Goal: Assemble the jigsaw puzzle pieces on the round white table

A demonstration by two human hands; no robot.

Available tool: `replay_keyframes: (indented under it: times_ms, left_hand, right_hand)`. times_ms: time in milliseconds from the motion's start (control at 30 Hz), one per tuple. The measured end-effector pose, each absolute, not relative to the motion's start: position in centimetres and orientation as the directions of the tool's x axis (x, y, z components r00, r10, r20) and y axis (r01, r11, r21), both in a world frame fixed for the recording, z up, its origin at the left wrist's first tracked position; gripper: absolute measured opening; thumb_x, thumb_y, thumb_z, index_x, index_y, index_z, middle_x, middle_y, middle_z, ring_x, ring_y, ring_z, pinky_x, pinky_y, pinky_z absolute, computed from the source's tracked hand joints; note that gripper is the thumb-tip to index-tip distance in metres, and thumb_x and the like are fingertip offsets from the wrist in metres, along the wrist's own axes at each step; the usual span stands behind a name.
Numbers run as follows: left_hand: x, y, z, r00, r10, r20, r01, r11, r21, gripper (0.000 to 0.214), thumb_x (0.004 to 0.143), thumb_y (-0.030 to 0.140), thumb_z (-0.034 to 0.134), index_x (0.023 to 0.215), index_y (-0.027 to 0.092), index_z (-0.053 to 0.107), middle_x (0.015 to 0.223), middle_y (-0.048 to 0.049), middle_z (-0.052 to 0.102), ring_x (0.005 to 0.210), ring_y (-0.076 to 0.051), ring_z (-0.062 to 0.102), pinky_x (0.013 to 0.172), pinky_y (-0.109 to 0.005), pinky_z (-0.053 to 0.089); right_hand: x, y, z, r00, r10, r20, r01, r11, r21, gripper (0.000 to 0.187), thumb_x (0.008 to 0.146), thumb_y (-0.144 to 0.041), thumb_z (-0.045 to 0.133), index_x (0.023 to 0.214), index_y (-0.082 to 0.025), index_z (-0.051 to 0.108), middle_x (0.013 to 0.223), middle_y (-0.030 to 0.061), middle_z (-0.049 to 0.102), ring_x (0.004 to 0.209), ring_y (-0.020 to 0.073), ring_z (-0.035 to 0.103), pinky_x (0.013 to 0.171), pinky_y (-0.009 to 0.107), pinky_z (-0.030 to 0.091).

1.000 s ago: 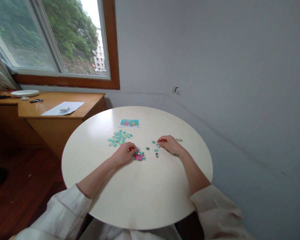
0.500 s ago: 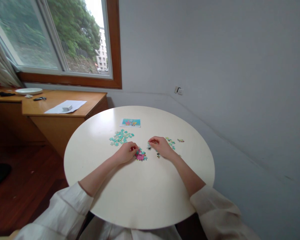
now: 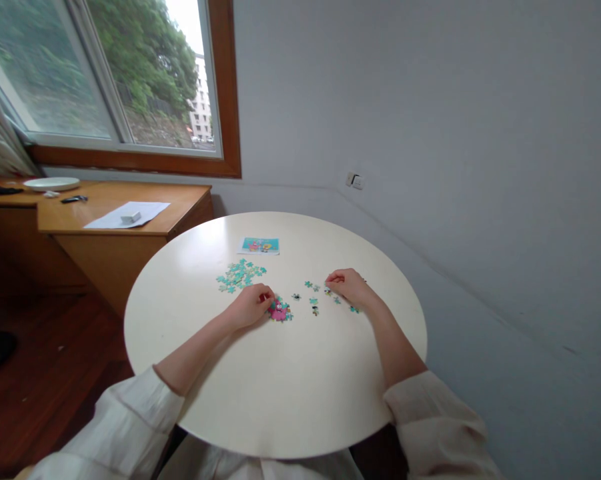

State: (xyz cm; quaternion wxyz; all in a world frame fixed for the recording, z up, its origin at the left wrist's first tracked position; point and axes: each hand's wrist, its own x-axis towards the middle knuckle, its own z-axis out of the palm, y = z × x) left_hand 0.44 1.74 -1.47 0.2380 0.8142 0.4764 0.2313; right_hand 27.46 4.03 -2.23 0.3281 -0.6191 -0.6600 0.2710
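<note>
My left hand (image 3: 251, 306) rests at the left edge of a joined patch of jigsaw puzzle (image 3: 280, 311) with a pink figure on it. Its fingers are curled together, and whatever they may pinch is hidden. To the right, my right hand (image 3: 353, 289) has thumb and fingers closed at a small puzzle piece (image 3: 327, 291). Between the hands lie several loose pieces, among them a dark-marked piece (image 3: 297, 297) and a green-yellow piece (image 3: 315, 311). A pile of turquoise pieces (image 3: 241, 275) spreads beyond my left hand.
A picture card (image 3: 259, 246) lies toward the far side of the round white table (image 3: 280, 380). At the left, a wooden desk (image 3: 190, 207) holds a sheet of paper (image 3: 107, 219), a small white box (image 3: 130, 217) and a white plate (image 3: 53, 183). A wall runs along the right.
My right hand has moved right, away from the dark-marked piece, to another piece, uncovering loose pieces between the hands. My left hand stays at the pink patch. The view has shifted slightly.
</note>
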Motion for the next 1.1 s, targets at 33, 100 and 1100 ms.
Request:
replay_keyframes:
  times_ms: [33, 100, 1100]
  left_hand:
    - [0.4, 1.8, -1.5, 0.441, 0.885, 0.152, 0.663, -0.435, 0.609, 0.020, 0.075, 0.021, 0.042, 0.075, 0.014, 0.061, 0.071, -0.0031, 0.059, 0.062, -0.013, 0.049, 0.059, -0.023, 0.038]
    - [0.4, 1.8, -1.5, 0.444, 0.882, 0.156, 0.657, -0.439, 0.613, 0.021, 0.076, 0.021, 0.042, 0.075, 0.014, 0.061, 0.071, -0.0032, 0.059, 0.063, -0.013, 0.049, 0.059, -0.023, 0.038]
    - [0.4, 1.7, -1.4, 0.435, 0.888, 0.146, 0.669, -0.428, 0.608, 0.022, 0.075, 0.023, 0.041, 0.075, 0.014, 0.062, 0.071, -0.0035, 0.059, 0.062, -0.013, 0.049, 0.059, -0.024, 0.038]
  right_hand:
    - [27.5, 4.0, -2.3, -0.031, 0.996, 0.088, 0.626, 0.088, -0.775, 0.015, 0.065, -0.025, 0.057, 0.070, -0.012, 0.062, 0.055, 0.0020, 0.058, 0.047, 0.0081, 0.047, 0.044, 0.019, 0.034]
    - [27.6, 4.0, -2.4, -0.060, 0.996, 0.062, 0.601, 0.085, -0.795, 0.016, 0.065, -0.026, 0.057, 0.070, -0.012, 0.062, 0.054, 0.0019, 0.058, 0.045, 0.0073, 0.045, 0.042, 0.019, 0.033]
    - [27.0, 3.9, -2.0, -0.147, 0.985, 0.095, 0.756, 0.173, -0.631, 0.019, 0.058, -0.028, 0.065, 0.070, -0.015, 0.057, 0.056, -0.0031, 0.051, 0.050, 0.0078, 0.043, 0.047, 0.020, 0.031]
